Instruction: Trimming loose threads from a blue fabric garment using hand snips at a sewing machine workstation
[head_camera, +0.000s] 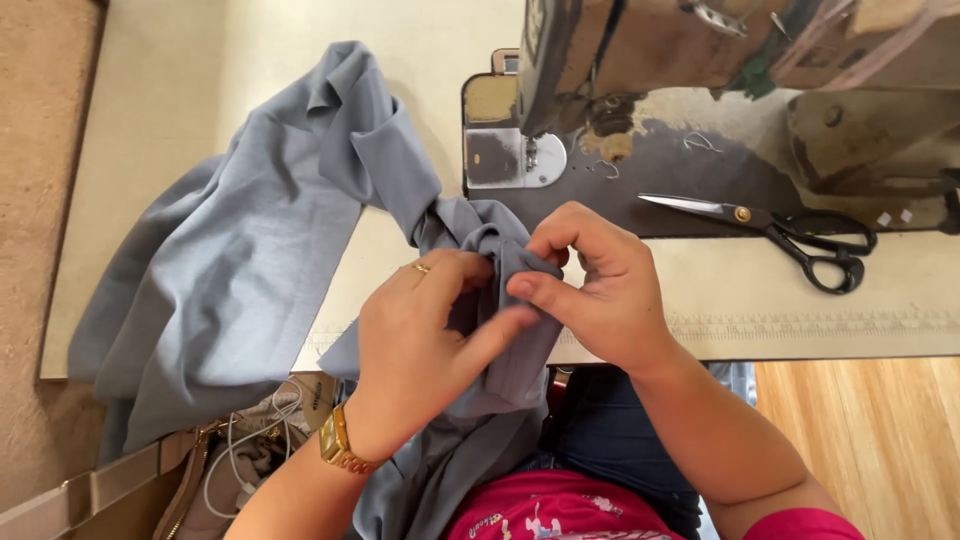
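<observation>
head view: two hands pinching a fold of grey fabric in front of a sewing machine

the left hand (425, 335), with a ring and a gold watch, grasps the grey fabric (250, 270) at a bunched fold, thumb stretched across it; the right hand (595, 285) pinches the same fold from the other side, fingertips closed on the cloth; the rest of the fabric spreads over the left of the table (800, 300) and hangs to the lap; the sewing machine (620, 60) stands just behind, black-handled scissors (790, 235) to its right, well apart from the hands; i judge the fold is best kept taut and even between both pinches, edges aligned, so it does not slip.
</observation>
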